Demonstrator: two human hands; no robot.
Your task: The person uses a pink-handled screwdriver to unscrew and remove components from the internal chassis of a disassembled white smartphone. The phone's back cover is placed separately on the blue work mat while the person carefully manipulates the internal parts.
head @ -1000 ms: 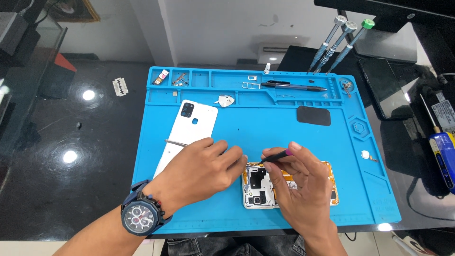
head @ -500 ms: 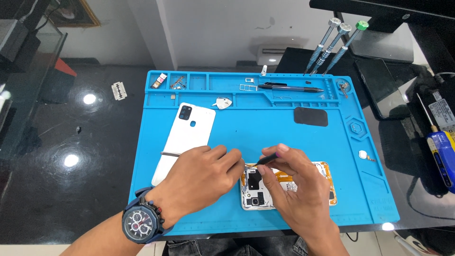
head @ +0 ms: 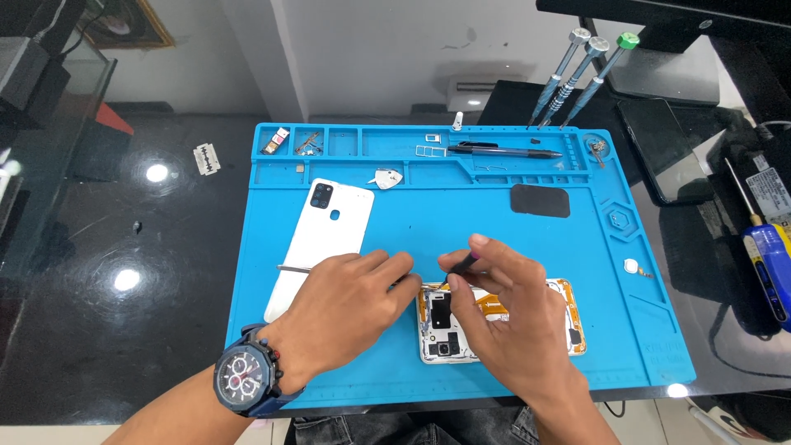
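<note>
An opened phone (head: 451, 333) lies on the blue work mat (head: 577, 272), its boards and orange flex cables bare. My right hand (head: 511, 317) rests over it and pinches a thin dark tool (head: 461, 263) whose tip points down at the phone's left end. My left hand (head: 342, 313), with a dark wristwatch (head: 245, 381), holds metal tweezers (head: 290, 268) that stick out to the left; their tips are hidden beneath my fingers at the phone's left edge. The white back cover (head: 317, 243) lies just left of my left hand.
At the mat's back, trays hold small parts (head: 306, 143), a pen-like tool (head: 503, 152) and a white pick (head: 386, 177). A black pad (head: 540, 200) lies right of centre. Three screwdrivers (head: 581, 74) stand behind; a razor blade (head: 206, 157) lies left on the black table.
My right hand has risen a little, and the dark tool now points more steeply down at the phone's left end. My left hand stays at the phone's left edge.
</note>
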